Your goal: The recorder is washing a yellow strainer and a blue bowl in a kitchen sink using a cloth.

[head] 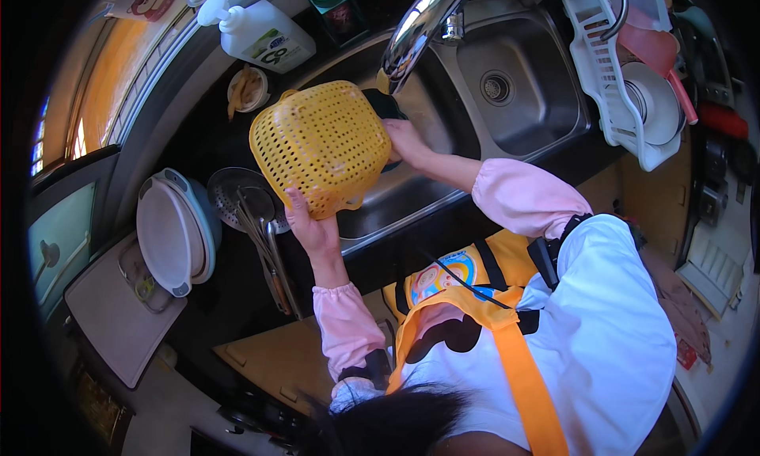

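A yellow perforated plastic basket (323, 141) is held tilted over the left bowl of a steel double sink (430, 135), its underside facing the camera. My left hand (312, 224) grips its near left rim, thumb on the outside. At the basket's right side is my right hand (407, 142), its fingertips partly hidden by the basket. Behind this hand, a dark green thing shows in the sink; what it is, I cannot tell. The chrome faucet (415, 34) reaches in from above, its spout close to the basket's upper right edge.
A white pump bottle (270, 37) and a small white tub (249, 89) stand at the back left. Left of the sink lie a perforated steel skimmer (228, 192), other long-handled utensils and stacked basins (166, 236). A white dish rack (605, 82) with plates borders the right bowl.
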The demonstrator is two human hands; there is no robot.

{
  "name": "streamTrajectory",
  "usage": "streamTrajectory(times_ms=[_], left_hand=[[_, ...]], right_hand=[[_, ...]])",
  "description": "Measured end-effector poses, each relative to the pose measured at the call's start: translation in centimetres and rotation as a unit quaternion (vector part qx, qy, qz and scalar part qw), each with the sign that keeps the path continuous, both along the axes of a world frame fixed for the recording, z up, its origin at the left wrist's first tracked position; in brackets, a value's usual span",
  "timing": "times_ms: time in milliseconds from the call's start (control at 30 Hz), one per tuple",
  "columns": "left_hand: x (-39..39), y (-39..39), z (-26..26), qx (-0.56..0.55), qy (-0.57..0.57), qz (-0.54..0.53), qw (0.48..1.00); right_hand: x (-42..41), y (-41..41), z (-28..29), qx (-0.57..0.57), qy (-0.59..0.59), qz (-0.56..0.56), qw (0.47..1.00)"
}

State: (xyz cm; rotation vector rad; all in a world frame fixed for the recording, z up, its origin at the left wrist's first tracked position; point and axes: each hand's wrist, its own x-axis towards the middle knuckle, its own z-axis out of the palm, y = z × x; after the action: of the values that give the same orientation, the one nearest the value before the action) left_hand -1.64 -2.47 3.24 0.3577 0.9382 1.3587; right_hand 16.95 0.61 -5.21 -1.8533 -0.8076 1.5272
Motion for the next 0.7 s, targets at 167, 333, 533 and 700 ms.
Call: streamTrajectory(times_ms=[167, 333, 533, 700], left_hand=[[-1.2, -1.3, -1.1, 0.003, 0.039, -0.201, 0.979], [-1.4, -1.4, 0.6, 0.006, 0.079, -0.301, 0.950], [-1.2, 0.5, 1.6, -0.066, -0.067, -0.112, 0.989], [-0.5, 0.0, 2.3, -0.007, 0.005, -0.109, 0.994]], right_hand=[[1.6, -0.3, 1.0, -0.076, 0.297, -0.145, 0.941], [4.1, 1.3, 0.2, 0.000, 0.343, -0.068, 0.937], [4.0, 2.3, 0.2, 0.075, 0.282, -0.008, 0.957], [3.9, 2.5, 2.1, 0.184, 0.045, -0.049, 0.981]])
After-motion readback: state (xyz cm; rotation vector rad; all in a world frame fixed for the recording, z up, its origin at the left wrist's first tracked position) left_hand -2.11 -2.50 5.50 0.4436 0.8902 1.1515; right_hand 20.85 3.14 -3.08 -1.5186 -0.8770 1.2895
